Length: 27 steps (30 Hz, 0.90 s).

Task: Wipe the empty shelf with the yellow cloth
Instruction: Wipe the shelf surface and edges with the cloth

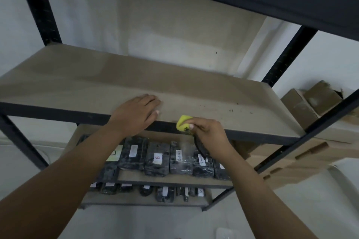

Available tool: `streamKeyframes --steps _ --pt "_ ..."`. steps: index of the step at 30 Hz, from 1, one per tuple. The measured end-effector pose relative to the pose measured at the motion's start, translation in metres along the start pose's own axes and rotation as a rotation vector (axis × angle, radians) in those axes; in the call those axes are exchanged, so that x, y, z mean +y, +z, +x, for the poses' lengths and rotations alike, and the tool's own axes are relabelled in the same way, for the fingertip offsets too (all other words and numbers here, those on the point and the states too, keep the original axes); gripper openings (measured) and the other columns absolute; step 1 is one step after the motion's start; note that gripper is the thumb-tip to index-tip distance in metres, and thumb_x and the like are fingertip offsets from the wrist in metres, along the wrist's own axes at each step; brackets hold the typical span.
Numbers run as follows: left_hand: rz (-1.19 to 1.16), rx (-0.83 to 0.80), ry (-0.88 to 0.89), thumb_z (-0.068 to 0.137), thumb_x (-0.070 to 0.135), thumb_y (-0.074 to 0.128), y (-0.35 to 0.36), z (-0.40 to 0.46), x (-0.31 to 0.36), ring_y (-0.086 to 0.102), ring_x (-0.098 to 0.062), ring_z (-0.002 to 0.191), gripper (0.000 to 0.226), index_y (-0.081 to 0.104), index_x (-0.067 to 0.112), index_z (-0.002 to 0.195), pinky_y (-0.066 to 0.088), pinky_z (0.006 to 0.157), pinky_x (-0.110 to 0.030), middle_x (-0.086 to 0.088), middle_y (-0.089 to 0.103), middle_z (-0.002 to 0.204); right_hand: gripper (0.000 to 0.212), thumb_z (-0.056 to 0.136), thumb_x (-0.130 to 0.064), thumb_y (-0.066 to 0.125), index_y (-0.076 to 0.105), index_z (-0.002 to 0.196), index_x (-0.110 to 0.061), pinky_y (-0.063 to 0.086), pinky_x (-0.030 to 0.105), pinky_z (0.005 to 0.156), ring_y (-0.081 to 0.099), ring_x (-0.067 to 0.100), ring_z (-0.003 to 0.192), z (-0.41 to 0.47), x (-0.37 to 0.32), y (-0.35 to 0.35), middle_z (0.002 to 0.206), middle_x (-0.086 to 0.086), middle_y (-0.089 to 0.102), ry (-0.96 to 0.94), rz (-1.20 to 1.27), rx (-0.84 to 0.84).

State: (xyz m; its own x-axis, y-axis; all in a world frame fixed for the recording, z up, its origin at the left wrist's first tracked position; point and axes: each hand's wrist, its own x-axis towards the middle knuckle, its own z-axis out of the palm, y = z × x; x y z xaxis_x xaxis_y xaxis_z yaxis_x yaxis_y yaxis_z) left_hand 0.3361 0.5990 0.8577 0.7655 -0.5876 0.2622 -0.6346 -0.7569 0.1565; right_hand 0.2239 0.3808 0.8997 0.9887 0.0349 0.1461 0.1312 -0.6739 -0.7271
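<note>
Wiping barely begun, by the look: yellow cloth [183,123] bunched in right hand [208,134] fingers at the empty shelf [97,83] front lip, left hand [136,115] flat alongside, fingers together, dark specks [240,110] beyond the fingertips left to clear.

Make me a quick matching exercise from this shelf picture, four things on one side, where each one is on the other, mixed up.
1. yellow cloth
2. left hand
3. wrapped black packs
4. cardboard boxes

A. on the shelf below the empty one
B. flat on the empty shelf
C. right of the rack
D. bunched in the right hand at the shelf's front edge

Pairs: 1-D, 2-B, 3-A, 4-C
</note>
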Motion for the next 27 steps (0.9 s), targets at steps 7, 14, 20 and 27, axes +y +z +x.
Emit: streamKeyframes --steps 7,14,20,27 --pt "-0.012 -0.037 -0.009 0.098 0.041 0.022 -0.003 -0.001 0.002 0.025 -0.019 0.140 0.048 0.030 0.024 0.142 0.022 0.113 -0.035 0.000 0.032 0.151 0.027 0.096 -0.020 0.049 0.066 0.116 -0.015 0.044 0.017 0.083 0.060 0.019 0.103 0.052 0.014 -0.035 0.114 0.000 0.067 0.158 -0.190 0.263" --pt "-0.041 -0.030 -0.006 0.098 0.036 0.027 -0.004 0.001 0.005 0.027 -0.021 0.138 0.047 0.033 0.019 0.142 0.020 0.113 -0.034 -0.004 0.033 0.150 0.031 0.094 -0.019 0.045 0.063 0.119 -0.018 0.046 0.036 0.083 0.058 0.033 0.104 0.061 0.004 0.020 0.122 0.012 0.060 0.074 -0.553 0.128" --pt "-0.175 -0.062 -0.027 0.096 0.042 0.035 -0.011 0.000 0.000 0.031 -0.016 0.136 0.049 0.033 0.021 0.140 0.025 0.108 -0.030 0.001 0.036 0.149 0.022 0.093 -0.020 0.052 0.070 0.104 -0.014 0.043 0.027 0.072 0.064 0.022 0.092 0.042 -0.008 0.028 0.105 0.008 0.072 0.043 -0.205 0.276" --pt "-0.168 0.035 -0.210 0.093 0.031 0.047 -0.033 0.012 -0.043 0.051 -0.027 0.117 0.038 0.053 0.014 0.126 0.040 0.096 -0.035 -0.008 0.052 0.135 0.051 0.095 -0.044 0.040 0.034 0.140 -0.019 0.038 0.042 0.096 0.041 0.037 0.125 0.076 0.032 -0.021 0.140 0.024 0.041 0.263 -0.479 0.122"
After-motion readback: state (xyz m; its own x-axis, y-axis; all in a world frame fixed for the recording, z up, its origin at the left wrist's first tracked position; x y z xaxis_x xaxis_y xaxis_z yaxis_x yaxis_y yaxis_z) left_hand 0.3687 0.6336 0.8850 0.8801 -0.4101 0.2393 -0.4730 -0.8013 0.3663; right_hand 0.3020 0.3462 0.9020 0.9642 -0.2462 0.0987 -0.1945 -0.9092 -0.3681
